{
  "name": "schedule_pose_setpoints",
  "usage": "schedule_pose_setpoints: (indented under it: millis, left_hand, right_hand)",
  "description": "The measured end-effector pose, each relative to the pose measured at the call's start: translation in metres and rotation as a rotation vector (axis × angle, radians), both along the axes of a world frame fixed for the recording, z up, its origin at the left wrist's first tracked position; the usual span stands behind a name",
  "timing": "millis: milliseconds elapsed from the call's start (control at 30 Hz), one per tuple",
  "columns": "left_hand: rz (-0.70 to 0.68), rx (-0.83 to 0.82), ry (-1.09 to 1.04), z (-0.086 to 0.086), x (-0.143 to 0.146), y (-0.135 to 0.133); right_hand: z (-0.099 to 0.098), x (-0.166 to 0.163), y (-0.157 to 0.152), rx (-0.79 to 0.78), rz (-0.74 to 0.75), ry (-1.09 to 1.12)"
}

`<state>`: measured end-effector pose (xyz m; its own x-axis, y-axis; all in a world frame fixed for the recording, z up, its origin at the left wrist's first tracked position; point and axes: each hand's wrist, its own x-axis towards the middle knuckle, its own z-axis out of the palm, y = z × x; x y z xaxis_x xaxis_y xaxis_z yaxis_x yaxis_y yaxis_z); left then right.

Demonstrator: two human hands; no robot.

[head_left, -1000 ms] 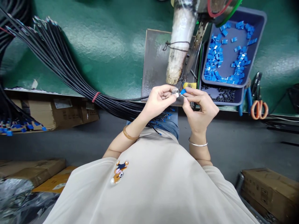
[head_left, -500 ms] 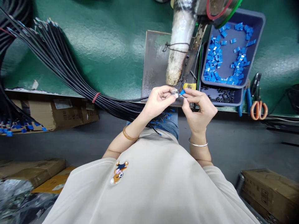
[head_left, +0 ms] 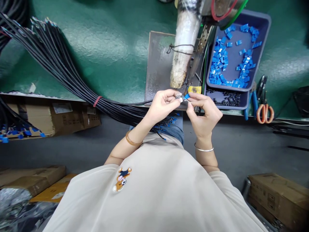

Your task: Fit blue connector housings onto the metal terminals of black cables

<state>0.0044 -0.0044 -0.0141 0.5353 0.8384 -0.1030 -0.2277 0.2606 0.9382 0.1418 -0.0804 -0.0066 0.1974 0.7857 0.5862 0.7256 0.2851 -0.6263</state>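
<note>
Your left hand pinches the wires, your right hand the connector; best align them squarely, no forcing.

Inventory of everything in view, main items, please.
bench: one, green, behind the hands
cable bundles: at least two, black, left
trays: two, grey-blue, stacked at right
blue pieces: many, blue, upper tray
small parts: many, black, lower tray
scissors: one, orange-handled, right of trays
tube: one, white, above board
board: one, grey, on bench
block: one, yellow, near hands
boxes: several, brown, both sides
shirt: one, beige, on person
left hand: one, bare, apparently pinching a cable end
right hand: one, bare, pinching a blue piece
</note>
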Motion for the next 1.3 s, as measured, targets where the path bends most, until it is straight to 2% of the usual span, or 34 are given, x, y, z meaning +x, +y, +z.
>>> schedule_pose_setpoints:
  millis: [433, 800, 900, 1067, 1167, 1300]
  left_hand:
    - [-0.006, 0.046, -0.048, 0.002, 0.0, 0.0]
    - [-0.039, 0.024, 0.03, -0.001, -0.002, 0.002]
    - [-0.048, 0.062, 0.056, -0.002, -0.003, 0.0]
    - [-0.106, 0.285, 0.206, -0.004, -0.008, -0.009]
    - [0.009, 0.542, 0.326, -0.007, -0.011, -0.016]
    - [0.18, 0.894, 0.347, -0.013, -0.012, -0.023]
  right_hand:
    - [0.004, -0.003, 0.003, -0.03, 0.01, 0.043]
    - [0.0, 0.0, 0.001, -0.059, 0.016, 0.016]
    - [0.002, 0.001, 0.0, -0.052, -0.001, -0.02]
    - [0.008, 0.002, -0.003, -0.06, -0.04, -0.091]
    - [0.01, 0.0, -0.005, -0.161, -0.034, 0.014]
    - [0.006, -0.005, -0.006, -0.23, -0.059, 0.228]
